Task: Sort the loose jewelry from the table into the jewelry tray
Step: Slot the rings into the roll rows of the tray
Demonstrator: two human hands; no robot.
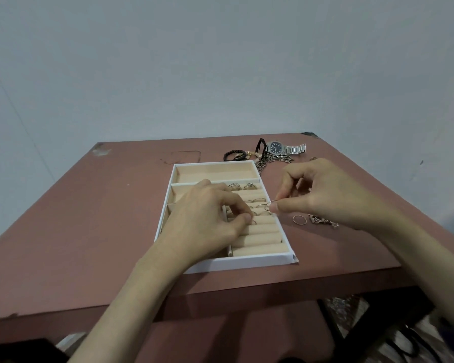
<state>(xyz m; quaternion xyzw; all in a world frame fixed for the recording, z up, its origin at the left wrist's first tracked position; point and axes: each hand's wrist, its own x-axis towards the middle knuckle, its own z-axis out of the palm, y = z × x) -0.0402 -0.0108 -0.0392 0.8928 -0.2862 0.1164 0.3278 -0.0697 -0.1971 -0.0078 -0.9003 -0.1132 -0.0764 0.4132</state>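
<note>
Plain grey-blue wall (220, 61) behind, and a scuffed reddish-brown table (89, 205) in front of me with the white jewelry tray (236, 263) sitting on it, right under my fingers.

My right hand (328, 195) has a thin ring (269, 204) pinched between the tips of thumb and forefinger, with the other fingers curled loosely behind. It hangs just over the tray's right edge, above the beige ring rolls (257, 237), not touching them.

My left hand (207, 213) is down over the middle of the tray, thumb and forefinger closed together on a small ring (254, 221) right at the rolls. My thumb hides most of it, so I can't tell how deep it sits in the slot.

Just past my left fingertips, further back on the rolls, a few stored rings (249, 186) are already tucked in. The long back compartment (215, 171) lies beyond them.

On the table just under my right hand lies one loose ring (299, 220), beside the tray, and next to it a little pendant piece (323, 221).

Well beyond my right fingers, behind the tray's far corner, sit a steel watch (278, 148), a tangle of chain (273, 161) and some black braided bracelets (235, 155).
</note>
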